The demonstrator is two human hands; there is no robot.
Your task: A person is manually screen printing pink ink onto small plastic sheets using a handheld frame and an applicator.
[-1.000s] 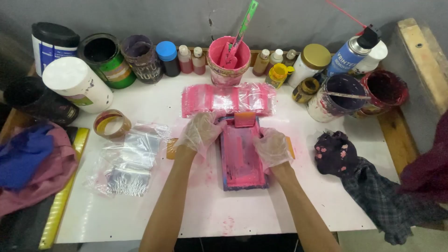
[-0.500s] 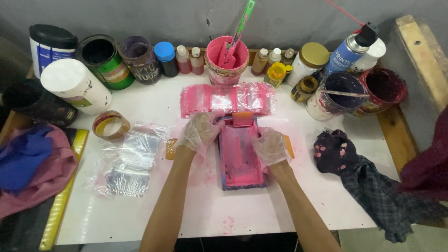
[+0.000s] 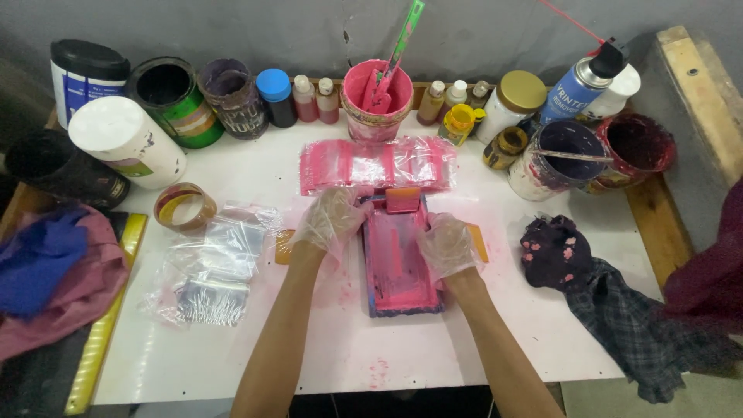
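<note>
Two gloved hands work at the middle of a white counter (image 3: pixel 495 340). At the far left lies a heap of blue and pink cloth (image 3: pixel 46 271), then a roll of tape (image 3: pixel 184 207) and a pile of clear plastic bags (image 3: pixel 213 263). The left hand (image 3: pixel 331 220), in a thin clear glove, curls its fingers over the left edge of a small rectangular frame smeared with pink ink (image 3: pixel 398 259), which lies flat on the counter just below a pink-stained plastic sheet (image 3: pixel 377 162). The right hand (image 3: pixel 447 246), gloved the same way, curls over the frame's right edge. A pink paint bucket (image 3: pixel 377 97) stands behind. Further right sit a purple-stained pot (image 3: pixel 559 159) and a dark flowered rag (image 3: pixel 561 251).
</note>
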